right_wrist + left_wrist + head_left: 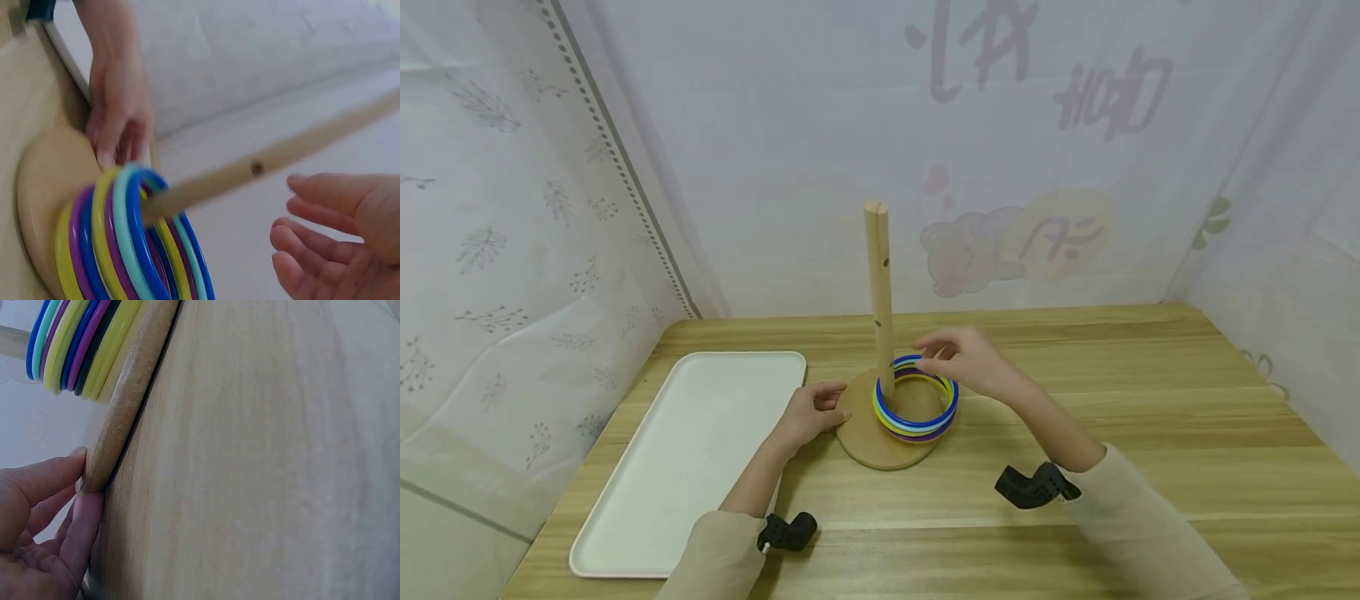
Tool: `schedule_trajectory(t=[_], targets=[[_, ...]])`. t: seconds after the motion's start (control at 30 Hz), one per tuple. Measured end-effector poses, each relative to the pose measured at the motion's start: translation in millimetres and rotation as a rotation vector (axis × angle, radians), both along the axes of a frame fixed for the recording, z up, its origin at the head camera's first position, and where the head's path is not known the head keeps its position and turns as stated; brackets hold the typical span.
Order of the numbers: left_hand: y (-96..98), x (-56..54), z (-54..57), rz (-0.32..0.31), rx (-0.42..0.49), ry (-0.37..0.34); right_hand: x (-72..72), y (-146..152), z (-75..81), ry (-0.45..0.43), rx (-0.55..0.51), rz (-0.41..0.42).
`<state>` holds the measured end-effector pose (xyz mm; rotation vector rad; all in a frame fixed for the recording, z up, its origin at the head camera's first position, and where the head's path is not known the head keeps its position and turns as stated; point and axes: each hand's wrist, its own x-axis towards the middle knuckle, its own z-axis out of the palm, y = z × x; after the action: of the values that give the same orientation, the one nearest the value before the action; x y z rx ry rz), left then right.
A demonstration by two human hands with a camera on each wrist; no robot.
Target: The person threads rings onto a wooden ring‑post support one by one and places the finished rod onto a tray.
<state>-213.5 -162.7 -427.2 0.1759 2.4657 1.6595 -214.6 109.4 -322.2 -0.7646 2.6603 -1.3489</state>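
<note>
A round wooden base carries an upright wooden post. Several plastic rings in blue, light green, purple and yellow lie stacked around the post, shifted to its right. My left hand pinches the base's left rim; in the left wrist view its thumb and fingers meet at the rim. My right hand hovers above the stack's far right side. In the right wrist view, that hand is apart from the rings and the post, fingers loosely bent and holding nothing.
A white rectangular tray lies on the wooden table left of the base. Printed cloth hangs behind the table and at both sides. Each wrist wears a black camera mount.
</note>
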Motion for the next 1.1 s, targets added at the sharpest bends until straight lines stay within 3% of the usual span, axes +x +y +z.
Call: schedule_trajectory(t=[0.2,0.37,0.57,0.97,1.1], targets=[[2.8,3.1,4.5,0.007,-0.009,0.008,7.6,-27,-2.3,0.043,-0.105,-0.028],[2.3,0.7,-2.1,0.016,-0.003,0.009,6.1,-40,-12.0,0.032,-0.202,-0.074],[1.8,-0.3,-2.3,0.023,-0.017,0.019,4.2,-51,-20.5,0.063,-0.297,-0.061],[4.6,1.2,-3.2,0.051,-0.037,0.057,2.4,-52,-21.1,0.159,-0.267,-0.059],[0.2,2.2,0.7,0.033,-0.034,0.065,0.2,-52,-15.7,0.164,-0.249,-0.055]])
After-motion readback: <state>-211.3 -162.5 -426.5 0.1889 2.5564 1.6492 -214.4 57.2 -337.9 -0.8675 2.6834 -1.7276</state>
